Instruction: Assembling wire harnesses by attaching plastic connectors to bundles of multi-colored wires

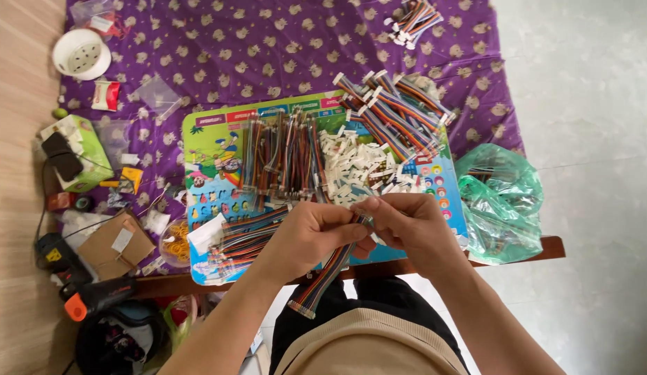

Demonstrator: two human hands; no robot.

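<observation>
1. A low wooden tabletop (550, 245) carries a purple cloth (268, 48) with a pale flower print; pale stone floor lies to the right and wood-grain floor to the left.
2. On the cloth sits a bright children's picture board (212, 149), and the work goes on over its near edge.
3. The left hand (311, 232) is closed around a rainbow ribbon cable (329, 269), gripping its upper part.
4. The right hand (412, 223) is closed too, its fingertips pinching the cable's top end just beside the left hand's fingers; the two hands touch.
5. The cable's long axis runs on a slant: the upper end points up and right into the hands, the free lower end with its connector points down and left, hanging past the tabletop's near edge above the person's lap.
6. On the board lie upright bundled cables (282, 153), a heap of small white connectors (351, 167), and a fanned bunch of finished cables (396, 111).
7. A green plastic bag (501, 205) sits at the right edge; a white bowl (82, 53) stands far left.
</observation>
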